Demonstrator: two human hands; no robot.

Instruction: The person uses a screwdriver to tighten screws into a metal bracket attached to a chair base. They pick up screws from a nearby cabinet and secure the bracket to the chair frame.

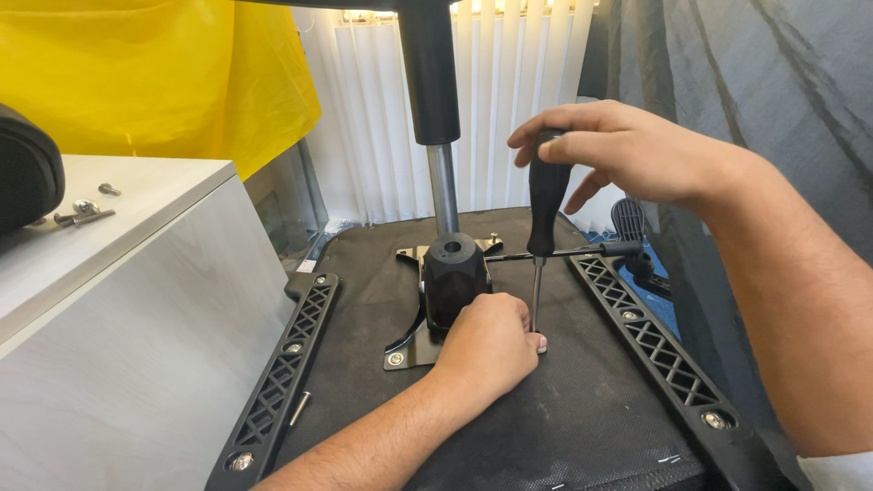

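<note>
Item: my right hand point(627, 150) closed round screwdriver point(548, 195), upright; left hand point(491, 345) pinching its tip at mounting plate point(409, 350), seat-underside centre; step: driving screw; next: steady downward turning

- White cabinet point(136, 300), left, bearing loose screws point(84, 211)
- Yellow sheet point(136, 73) hung behind it
- White vertical blinds point(364, 109) at back
- Grey curtain point(755, 82), right
- Loose bolt point(300, 408) on black fabric
</note>
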